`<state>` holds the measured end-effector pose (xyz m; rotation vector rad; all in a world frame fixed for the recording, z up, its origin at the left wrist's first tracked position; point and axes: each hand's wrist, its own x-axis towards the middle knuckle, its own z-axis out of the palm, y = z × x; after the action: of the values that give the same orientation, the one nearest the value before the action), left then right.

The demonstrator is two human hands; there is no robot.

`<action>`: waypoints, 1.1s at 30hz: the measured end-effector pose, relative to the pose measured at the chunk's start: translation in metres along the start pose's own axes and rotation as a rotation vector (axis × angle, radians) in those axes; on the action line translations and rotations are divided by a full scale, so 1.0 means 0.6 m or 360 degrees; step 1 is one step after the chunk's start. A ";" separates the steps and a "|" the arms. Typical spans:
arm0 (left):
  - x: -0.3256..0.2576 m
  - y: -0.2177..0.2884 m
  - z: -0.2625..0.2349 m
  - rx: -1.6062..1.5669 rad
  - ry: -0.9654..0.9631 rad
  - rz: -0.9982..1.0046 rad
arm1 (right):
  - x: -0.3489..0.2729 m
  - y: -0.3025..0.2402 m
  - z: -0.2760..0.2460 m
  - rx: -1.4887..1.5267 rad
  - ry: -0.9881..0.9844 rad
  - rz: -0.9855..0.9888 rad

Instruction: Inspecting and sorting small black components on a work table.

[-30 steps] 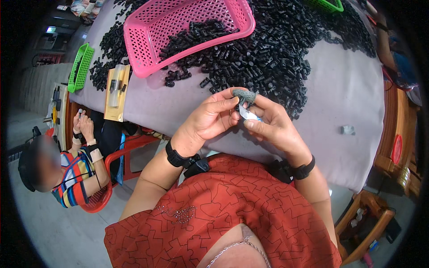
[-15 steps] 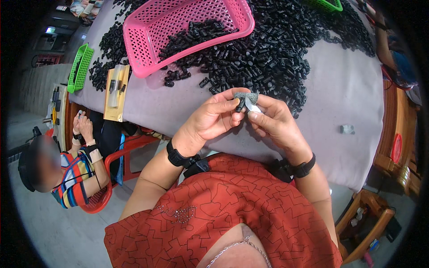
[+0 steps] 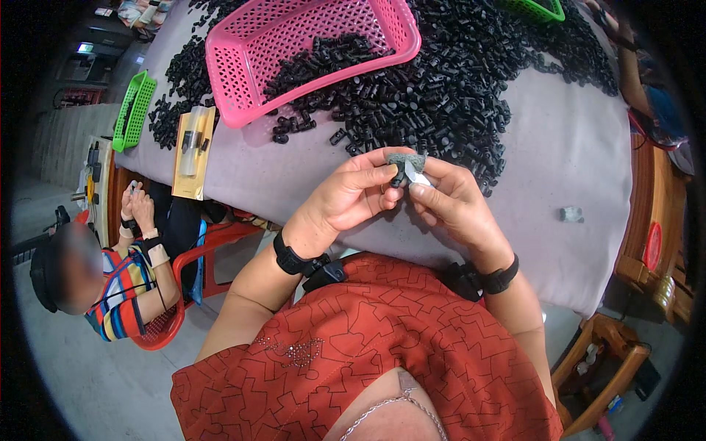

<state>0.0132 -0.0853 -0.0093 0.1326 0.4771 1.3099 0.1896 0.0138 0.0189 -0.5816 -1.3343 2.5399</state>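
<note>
My left hand (image 3: 351, 189) pinches a small black cylindrical part (image 3: 398, 177) between thumb and fingers, above the near edge of the table. Closed around a rough grey-green pad (image 3: 406, 159) is my right hand (image 3: 454, 197), which also grips a pale, pointed white piece (image 3: 413, 173). Pad and white piece both meet the black part, and the fingertips of the two hands almost touch. Just beyond them spreads a large heap of similar black parts (image 3: 434, 110). My fingers hide much of the small part.
A pink basket (image 3: 323, 87) with black parts inside stands on the grey cloth (image 3: 559, 147). Green baskets (image 3: 134, 110) are at the far left and far right. A yellow card with a clear tube (image 3: 193, 158) lies left; a grey scrap (image 3: 571, 214) lies right. Another person (image 3: 136, 287) sits at left.
The black part has tilted slightly between my fingers, against the pad and white piece. Both hands stay in nearly the same place.
</note>
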 end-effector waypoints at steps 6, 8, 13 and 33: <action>-0.011 0.020 0.001 0.0219 0.0092 0.0114 | 0.002 0.000 -0.002 0.0101 0.0345 -0.0165; -0.023 0.041 0.004 0.0307 0.0184 0.0152 | 0.003 -0.002 -0.004 0.0068 0.0441 -0.0174; -0.038 0.129 0.010 0.0514 0.0127 0.0725 | 0.005 0.003 -0.004 0.0026 0.0358 -0.0212; -0.019 0.180 0.049 0.1594 0.0723 0.1388 | 0.003 0.002 -0.002 0.0012 0.0333 -0.0128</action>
<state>-0.0738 -0.0626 0.0586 0.9736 1.5659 1.8306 0.1887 0.0145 0.0167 -0.7531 -1.2478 2.3456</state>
